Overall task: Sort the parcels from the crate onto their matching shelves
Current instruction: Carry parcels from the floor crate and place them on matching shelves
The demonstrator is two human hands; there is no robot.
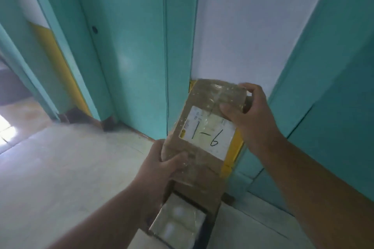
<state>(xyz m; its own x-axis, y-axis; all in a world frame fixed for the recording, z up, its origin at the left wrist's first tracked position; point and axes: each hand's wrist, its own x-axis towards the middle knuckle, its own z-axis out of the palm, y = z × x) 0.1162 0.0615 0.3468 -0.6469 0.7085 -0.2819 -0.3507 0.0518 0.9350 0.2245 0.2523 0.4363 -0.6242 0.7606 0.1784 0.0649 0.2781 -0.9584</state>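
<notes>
I hold a flat brown cardboard parcel (204, 143) wrapped in clear tape, in front of me at centre frame. Its white label reads "1-6" in black marker. My left hand (162, 166) grips the parcel's near left corner. My right hand (249, 113) pinches its far right end, thumb on the label's upper edge. Under the parcel, close to me, sits a second taped item (178, 222) with a pale shiny top; I cannot tell what carries it. No crate or shelf is in view.
Teal wall panels (131, 46) and a white wall (253, 22) stand straight ahead, with yellow strips (232, 151) low down. A doorway opens at the far left (14, 91). Pale floor (70, 168) stretches to the left and below.
</notes>
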